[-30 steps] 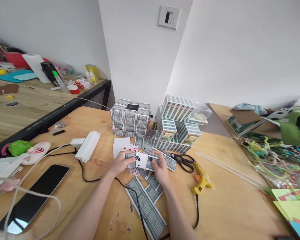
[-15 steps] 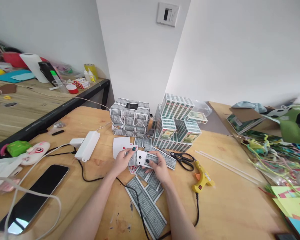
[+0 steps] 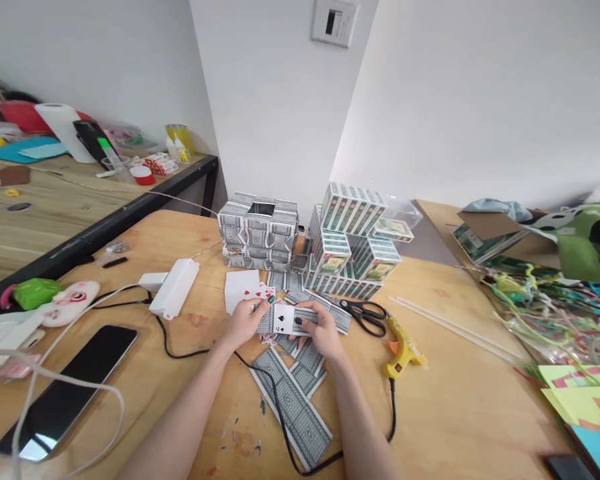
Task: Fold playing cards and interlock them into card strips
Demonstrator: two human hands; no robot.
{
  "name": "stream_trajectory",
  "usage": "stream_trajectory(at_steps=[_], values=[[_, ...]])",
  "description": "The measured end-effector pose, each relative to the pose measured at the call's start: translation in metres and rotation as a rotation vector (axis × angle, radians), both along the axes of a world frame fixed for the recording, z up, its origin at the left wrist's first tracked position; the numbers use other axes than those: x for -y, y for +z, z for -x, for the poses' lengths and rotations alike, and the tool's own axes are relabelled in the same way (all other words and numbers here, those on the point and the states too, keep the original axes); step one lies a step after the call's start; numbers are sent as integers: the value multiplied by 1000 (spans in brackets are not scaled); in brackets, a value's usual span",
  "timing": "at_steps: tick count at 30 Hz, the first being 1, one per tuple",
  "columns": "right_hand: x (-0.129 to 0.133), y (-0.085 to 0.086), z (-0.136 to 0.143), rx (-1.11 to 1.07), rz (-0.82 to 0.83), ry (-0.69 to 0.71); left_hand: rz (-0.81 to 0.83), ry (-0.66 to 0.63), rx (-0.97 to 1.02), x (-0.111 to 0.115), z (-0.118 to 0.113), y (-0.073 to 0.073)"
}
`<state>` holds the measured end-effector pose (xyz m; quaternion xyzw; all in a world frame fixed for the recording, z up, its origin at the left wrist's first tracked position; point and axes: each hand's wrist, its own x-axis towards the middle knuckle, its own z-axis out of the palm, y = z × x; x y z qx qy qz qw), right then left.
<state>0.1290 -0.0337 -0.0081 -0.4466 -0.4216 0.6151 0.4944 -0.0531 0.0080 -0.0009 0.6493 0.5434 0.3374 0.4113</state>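
Here, my left hand (image 3: 243,324) and right hand (image 3: 321,335) both pinch a folded strip of grey-backed playing cards (image 3: 286,320) above the wooden table (image 3: 460,393).

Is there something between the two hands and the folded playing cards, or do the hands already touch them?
Nothing visible stands between them. The left hand and the right hand both grip the folded playing cards directly, above loose cards lying on the wooden table. The black cord passes underneath, not between.
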Motion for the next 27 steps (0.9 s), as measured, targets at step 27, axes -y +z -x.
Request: stream_trajectory(at_steps=[27], values=[[1, -4, 7, 83, -7, -56, -62, -15, -50, 1, -5, 1]])
